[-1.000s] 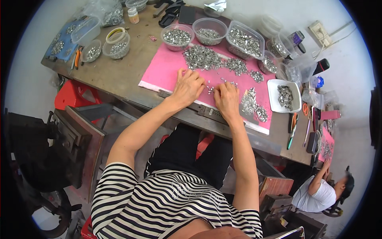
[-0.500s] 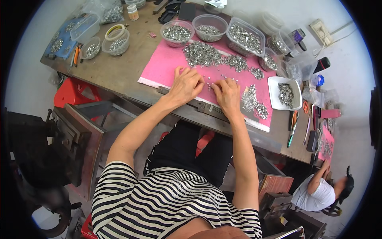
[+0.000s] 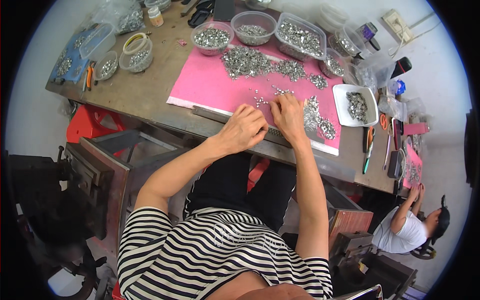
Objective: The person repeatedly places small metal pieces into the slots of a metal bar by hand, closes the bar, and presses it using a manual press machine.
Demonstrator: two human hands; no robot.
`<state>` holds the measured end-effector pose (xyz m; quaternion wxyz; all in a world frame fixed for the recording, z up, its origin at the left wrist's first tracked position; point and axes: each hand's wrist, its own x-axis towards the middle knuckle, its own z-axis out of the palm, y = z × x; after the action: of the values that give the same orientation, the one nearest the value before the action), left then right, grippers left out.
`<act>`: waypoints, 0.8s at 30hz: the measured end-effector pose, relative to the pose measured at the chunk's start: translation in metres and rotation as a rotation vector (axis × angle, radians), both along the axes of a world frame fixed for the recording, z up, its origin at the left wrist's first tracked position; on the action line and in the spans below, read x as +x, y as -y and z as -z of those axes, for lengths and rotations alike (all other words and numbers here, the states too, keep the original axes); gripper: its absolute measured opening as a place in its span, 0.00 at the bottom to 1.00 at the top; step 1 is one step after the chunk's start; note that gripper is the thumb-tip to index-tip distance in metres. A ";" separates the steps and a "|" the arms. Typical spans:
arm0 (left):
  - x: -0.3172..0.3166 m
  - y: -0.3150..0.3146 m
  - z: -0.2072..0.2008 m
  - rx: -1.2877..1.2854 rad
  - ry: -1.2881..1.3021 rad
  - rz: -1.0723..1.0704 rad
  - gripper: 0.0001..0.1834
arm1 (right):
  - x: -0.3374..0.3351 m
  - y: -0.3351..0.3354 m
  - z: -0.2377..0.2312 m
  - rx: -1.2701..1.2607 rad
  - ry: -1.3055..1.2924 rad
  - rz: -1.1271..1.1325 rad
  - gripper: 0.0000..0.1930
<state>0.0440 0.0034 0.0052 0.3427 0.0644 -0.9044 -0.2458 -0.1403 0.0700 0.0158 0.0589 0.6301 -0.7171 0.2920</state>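
Note:
My left hand (image 3: 245, 129) is curled over the front edge of the bench, beside a long metal bar (image 3: 210, 114). Its thumb and fingers are pinched together, and whatever they may hold is hidden. On the pink cloth (image 3: 200, 82), my right hand (image 3: 288, 117) rests with bent fingers drawn together at a few loose small silvery metal pieces (image 3: 260, 101). What its fingertips grip cannot be made out. Between the hands, a strip with rows of small dots (image 3: 275, 132) shows along the edge. A large heap of metal pieces (image 3: 246, 62) lies farther back.
Clear plastic tubs of metal parts (image 3: 211, 38) line the back, and a white tray (image 3: 340, 105) stands right. Flat shiny pieces (image 3: 312, 115) lie beside my right hand. Orange-handled pliers (image 3: 89, 75) are at far left. A co-worker (image 3: 405, 232) sits at far right.
My left hand has moved from the cloth toward me, down to the bench edge. The right hand stays near the loose pieces, and more of them show beyond its fingers.

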 end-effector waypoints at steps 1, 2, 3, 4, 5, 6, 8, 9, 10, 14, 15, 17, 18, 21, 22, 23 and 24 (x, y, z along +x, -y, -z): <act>0.000 0.000 0.000 -0.001 -0.001 -0.003 0.06 | 0.000 -0.003 -0.003 -0.008 0.026 -0.007 0.04; 0.001 0.000 0.000 -0.025 0.006 -0.010 0.07 | 0.001 -0.005 -0.004 -0.016 0.051 -0.015 0.03; 0.001 0.000 0.000 -0.048 0.014 -0.018 0.07 | 0.002 -0.005 -0.003 -0.017 0.051 -0.019 0.03; 0.001 -0.002 -0.001 -0.049 0.013 -0.018 0.07 | 0.002 -0.006 -0.003 -0.022 0.049 -0.023 0.03; 0.002 -0.004 -0.002 -0.076 0.030 -0.044 0.07 | 0.002 -0.006 -0.002 -0.027 0.047 -0.027 0.03; 0.002 -0.005 -0.003 -0.104 0.047 -0.070 0.07 | 0.003 -0.005 -0.002 -0.028 0.048 -0.028 0.03; 0.002 -0.005 -0.003 -0.099 0.051 -0.073 0.07 | 0.007 -0.002 0.000 -0.011 0.029 0.008 0.03; 0.003 -0.005 -0.003 -0.095 0.054 -0.077 0.07 | 0.009 0.000 0.001 -0.011 0.032 0.009 0.03; 0.003 -0.005 -0.002 -0.094 0.057 -0.075 0.07 | 0.010 0.003 0.002 -0.021 -0.008 0.014 0.03; 0.006 -0.006 0.000 -0.019 0.066 -0.061 0.07 | 0.013 0.009 0.005 -0.064 -0.145 -0.001 0.04; 0.006 -0.006 0.001 0.026 0.053 -0.048 0.08 | 0.013 0.011 0.006 -0.063 -0.143 0.002 0.04; 0.006 -0.007 0.003 0.094 0.045 -0.059 0.08 | 0.012 0.012 0.007 -0.057 -0.171 -0.001 0.04; 0.006 -0.008 0.003 0.161 0.035 -0.076 0.08 | 0.010 0.009 0.007 -0.055 -0.170 0.006 0.04; 0.005 -0.012 0.006 0.151 -0.012 -0.127 0.09 | 0.007 0.000 0.004 -0.073 -0.100 -0.015 0.05; 0.006 -0.013 0.008 0.152 -0.011 -0.132 0.09 | 0.008 -0.007 -0.001 -0.075 -0.034 -0.038 0.05; 0.006 -0.014 0.010 0.134 -0.028 -0.153 0.10 | 0.010 -0.015 -0.006 -0.078 0.033 -0.062 0.06; 0.006 -0.015 0.011 0.115 -0.045 -0.176 0.11 | 0.012 -0.022 -0.011 -0.076 0.036 -0.068 0.06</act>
<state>0.0499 0.0181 -0.0061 0.3789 0.1576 -0.8718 -0.2676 -0.1287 0.0923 0.0266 0.0600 0.6461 -0.6846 0.3322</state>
